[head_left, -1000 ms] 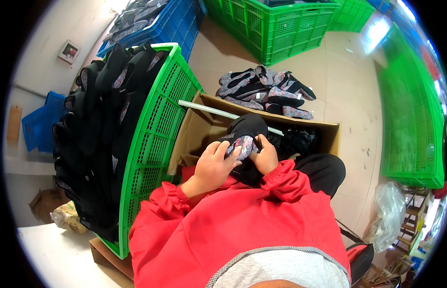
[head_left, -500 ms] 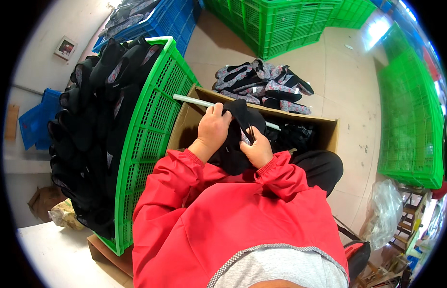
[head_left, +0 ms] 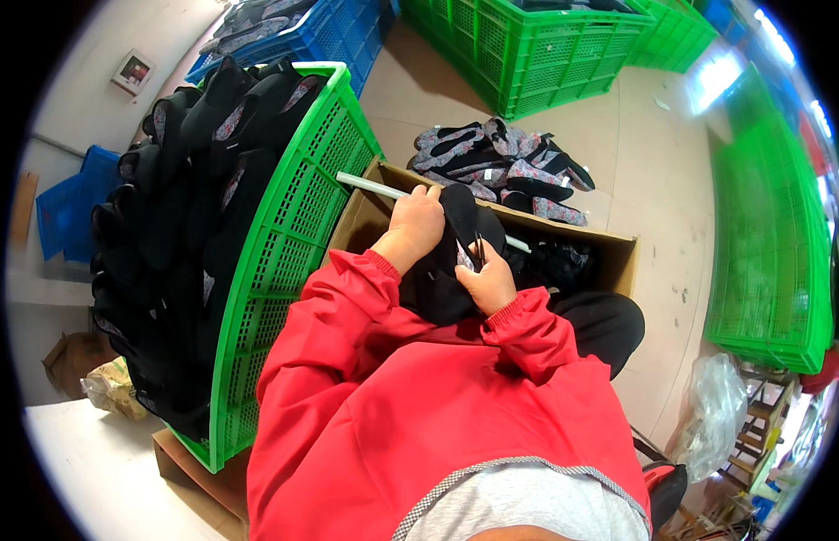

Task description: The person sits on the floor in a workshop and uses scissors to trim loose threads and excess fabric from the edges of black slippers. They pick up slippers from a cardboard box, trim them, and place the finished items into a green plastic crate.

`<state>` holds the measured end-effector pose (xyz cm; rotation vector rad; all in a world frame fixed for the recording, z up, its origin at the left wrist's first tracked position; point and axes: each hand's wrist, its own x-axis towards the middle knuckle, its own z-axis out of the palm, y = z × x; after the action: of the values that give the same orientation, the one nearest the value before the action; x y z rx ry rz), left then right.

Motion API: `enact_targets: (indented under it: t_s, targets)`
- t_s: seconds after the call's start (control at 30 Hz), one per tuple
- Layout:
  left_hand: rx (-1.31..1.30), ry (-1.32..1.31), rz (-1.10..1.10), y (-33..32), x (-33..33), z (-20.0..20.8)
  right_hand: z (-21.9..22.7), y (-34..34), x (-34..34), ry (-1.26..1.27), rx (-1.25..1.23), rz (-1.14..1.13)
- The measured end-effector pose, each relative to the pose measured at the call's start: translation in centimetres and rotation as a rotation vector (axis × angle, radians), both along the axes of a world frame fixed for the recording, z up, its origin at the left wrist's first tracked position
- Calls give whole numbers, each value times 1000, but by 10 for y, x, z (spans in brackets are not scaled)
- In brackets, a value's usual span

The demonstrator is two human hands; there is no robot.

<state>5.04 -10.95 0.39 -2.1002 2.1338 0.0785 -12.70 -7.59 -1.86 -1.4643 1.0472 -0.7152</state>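
Observation:
A black cloth shoe (head_left: 442, 284) with a patterned lining is held over a cardboard box (head_left: 623, 257) in front of me. My left hand (head_left: 417, 225) is closed on its upper left side, fingers curled over the edge. My right hand (head_left: 490, 281) is closed at the shoe's opening, around what look like small dark thread snips (head_left: 479, 248), their two points sticking up. Part of the snips is hidden by the fingers. A pale rod (head_left: 370, 187) lies across the box, passing behind the shoe. Dark items (head_left: 563, 261) sit inside the box.
Left of me stands a green crate (head_left: 279, 243) heaped with black shoes (head_left: 180, 216). Patterned and black shoes (head_left: 505, 167) are piled on the floor beyond the box. More green crates (head_left: 536, 54) and a blue crate (head_left: 347, 41) stand farther off; clear plastic (head_left: 710, 419) lies at right.
Both hands stay closed around the shoe, which has turned slightly, showing more of its broad black top. The view has shifted a little.

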Motion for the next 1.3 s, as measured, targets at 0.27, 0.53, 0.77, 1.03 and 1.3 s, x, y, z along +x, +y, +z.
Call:
enact_targets:
  t_s: [0.27, 0.53, 0.77, 1.03, 1.3]
  targets:
    - [-255, 232, -274, 31, 34, -10, 2, 13, -1, -69, 83, -6]
    - [-713, 1582, 274, 71, 25, 6, -12, 14, -22, -409, 414, -29]
    - [-21, 2710, 366, 67, 11, 17, 2, 9, -35, -365, 478, 217]
    - [44, 2827, 325, 66, -11, 18, -13, 8, -41, -171, 542, 190]
    - [-11, 2589, 290, 64, -15, 20, -15, 10, -43, -80, 396, 209]
